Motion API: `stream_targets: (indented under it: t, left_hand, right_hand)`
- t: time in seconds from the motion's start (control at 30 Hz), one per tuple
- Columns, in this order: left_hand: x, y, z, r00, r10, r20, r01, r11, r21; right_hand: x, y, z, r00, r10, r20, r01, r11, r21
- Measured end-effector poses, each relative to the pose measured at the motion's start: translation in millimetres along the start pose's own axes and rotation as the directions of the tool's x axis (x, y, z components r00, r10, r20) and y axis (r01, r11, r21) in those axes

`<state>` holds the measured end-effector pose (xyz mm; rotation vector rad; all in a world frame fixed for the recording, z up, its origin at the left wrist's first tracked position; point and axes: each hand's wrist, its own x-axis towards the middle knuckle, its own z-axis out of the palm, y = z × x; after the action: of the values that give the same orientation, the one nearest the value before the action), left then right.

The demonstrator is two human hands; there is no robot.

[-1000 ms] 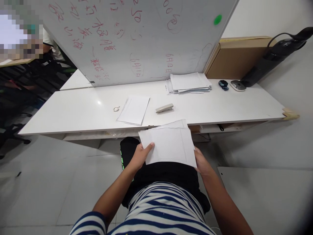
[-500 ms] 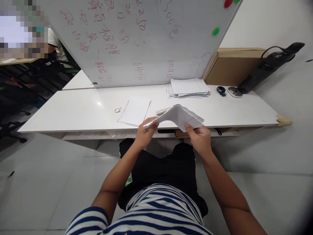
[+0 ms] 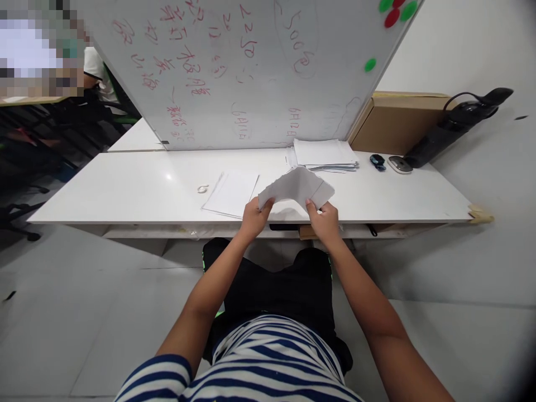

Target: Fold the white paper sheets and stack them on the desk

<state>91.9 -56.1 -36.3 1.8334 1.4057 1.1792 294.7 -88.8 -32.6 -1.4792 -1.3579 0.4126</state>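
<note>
A left hand [image 3: 255, 218] and a right hand [image 3: 325, 221] are gripping opposite sides of a bent sheaf of paper [image 3: 293, 185], each grip closing thumb against fingers, as the sheaf is arching above the white table's [image 3: 125, 190] near edge.

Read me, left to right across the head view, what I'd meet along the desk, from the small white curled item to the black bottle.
Small white curled item, flat paper sheets, bent paper between left hand and right hand, small dark item, mouse, black bottle.
</note>
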Motion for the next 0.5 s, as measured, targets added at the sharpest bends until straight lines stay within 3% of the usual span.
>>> stream_targets:
  t: [0.07,0.2,0.3,0.4,0.5]
  left_hand:
    - [1,-4,0.2,1.0,-0.026,0.0,0.026,1.0,-0.002]
    - [-2,-15,7.0,0.991,-0.134,0.014,0.134,0.991,0.022]
    - [-9,-11,7.3,0.987,-0.163,-0.01,0.163,0.986,-0.03]
    - [-18,5,-0.8,0.977,-0.212,-0.005,0.209,0.966,-0.149]
    - [-30,21,-10.4,0.95,-0.31,0.043,0.307,0.897,-0.317]
  right_hand:
    - [-2,1,1,1.0,0.001,0.02,-0.001,1.0,-0.011]
    - [-9,11,7,0.985,0.114,0.126,-0.103,0.99,-0.093]
    - [-13,13,5,0.981,0.149,0.123,-0.139,0.986,-0.087]
    - [-18,9,-5,0.975,0.201,0.097,-0.205,0.978,0.034]
    - [-29,10,-18,0.967,0.239,0.086,-0.254,0.919,0.303]
